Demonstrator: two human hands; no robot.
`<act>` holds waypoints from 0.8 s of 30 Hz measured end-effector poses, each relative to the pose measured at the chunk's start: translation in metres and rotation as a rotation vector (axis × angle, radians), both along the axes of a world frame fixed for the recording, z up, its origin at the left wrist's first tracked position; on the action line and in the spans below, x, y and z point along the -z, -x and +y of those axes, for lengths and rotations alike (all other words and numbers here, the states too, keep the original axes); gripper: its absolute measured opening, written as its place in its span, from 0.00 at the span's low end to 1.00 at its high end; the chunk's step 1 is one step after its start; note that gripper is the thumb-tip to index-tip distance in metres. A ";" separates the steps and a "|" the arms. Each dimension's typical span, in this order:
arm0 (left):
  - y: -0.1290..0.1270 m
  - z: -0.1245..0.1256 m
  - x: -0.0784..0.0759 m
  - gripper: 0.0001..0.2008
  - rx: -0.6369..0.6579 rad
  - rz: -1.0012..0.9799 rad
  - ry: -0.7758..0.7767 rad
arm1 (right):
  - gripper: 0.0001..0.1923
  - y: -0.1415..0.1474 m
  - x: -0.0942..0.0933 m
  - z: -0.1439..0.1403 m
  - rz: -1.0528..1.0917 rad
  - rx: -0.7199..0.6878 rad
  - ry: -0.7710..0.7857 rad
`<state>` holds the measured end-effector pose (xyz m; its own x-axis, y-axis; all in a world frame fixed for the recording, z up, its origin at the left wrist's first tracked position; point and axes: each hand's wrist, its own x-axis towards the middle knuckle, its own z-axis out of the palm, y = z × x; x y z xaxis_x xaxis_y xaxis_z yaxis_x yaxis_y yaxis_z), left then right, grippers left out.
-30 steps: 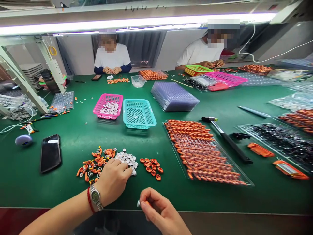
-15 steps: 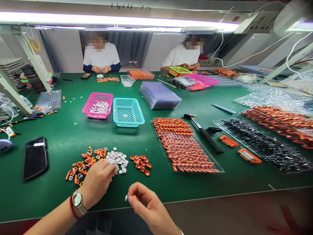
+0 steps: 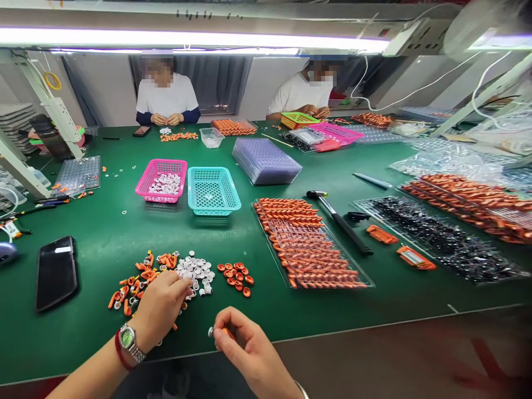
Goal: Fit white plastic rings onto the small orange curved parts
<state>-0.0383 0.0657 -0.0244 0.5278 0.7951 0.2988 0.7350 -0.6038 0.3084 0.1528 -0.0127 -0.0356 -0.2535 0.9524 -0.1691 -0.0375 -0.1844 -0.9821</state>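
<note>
A black phone lies flat on the green bench, far to the left. Next comes a pile of orange pieces. The left hand, with a watch on its wrist, rests on this pile. Its fingers are bent down and touch the white caps just beside the orange pieces. I cannot tell if they hold one. To the right lies a small heap of orange rings. Near the bench edge, the right hand pinches a small orange part with a silver tip between its thumb and fingers. Farther right sits a clear tray of orange parts.
</note>
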 end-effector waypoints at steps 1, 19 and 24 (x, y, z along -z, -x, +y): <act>0.000 0.000 0.000 0.06 0.004 0.005 0.002 | 0.19 0.000 0.000 0.000 0.002 0.001 -0.002; 0.003 0.001 0.000 0.05 0.006 0.002 0.025 | 0.17 0.013 -0.001 0.006 0.078 0.056 -0.069; 0.004 -0.002 -0.002 0.06 -0.034 -0.015 0.045 | 0.17 0.013 -0.003 0.006 0.086 0.062 -0.071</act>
